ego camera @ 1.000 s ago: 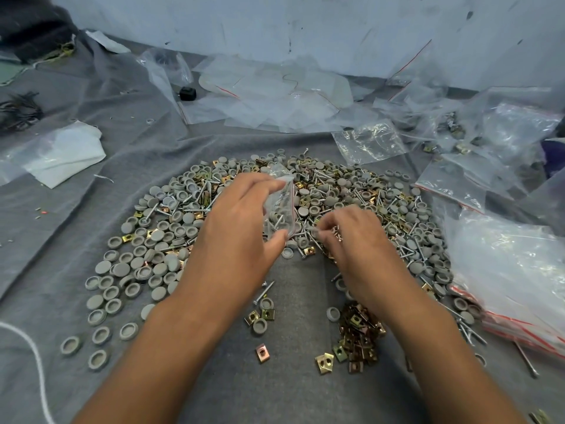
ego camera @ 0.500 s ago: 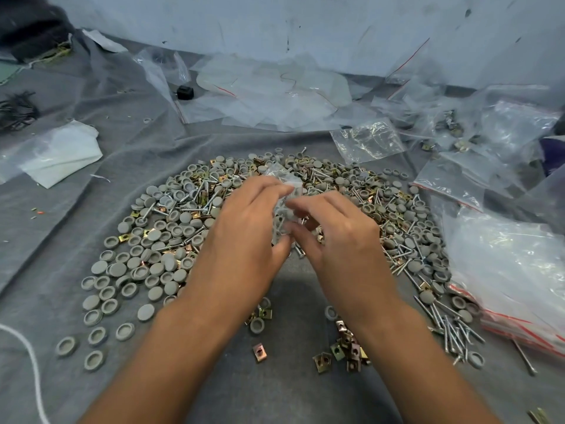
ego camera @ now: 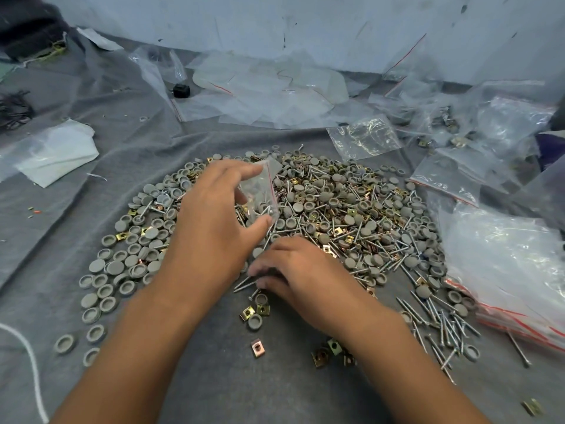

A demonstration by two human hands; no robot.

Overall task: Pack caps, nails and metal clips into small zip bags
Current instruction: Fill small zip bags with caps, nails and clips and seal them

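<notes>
While the left hand (ego camera: 211,228) is pinching a small zip bag (ego camera: 260,194) upright between thumb and fingers over the heap of caps, nails and clips (ego camera: 336,209), the right hand (ego camera: 293,270) is lying at the heap's near edge, its curled grip apparently closing on loose nails (ego camera: 244,283), though the fingertips are blurred. Everything is resting on a grey cloth (ego camera: 183,377); empty zip bags (ego camera: 504,255) are lying to the right.

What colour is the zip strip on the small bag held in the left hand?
Red, on the small bag in the left hand; head view.
</notes>
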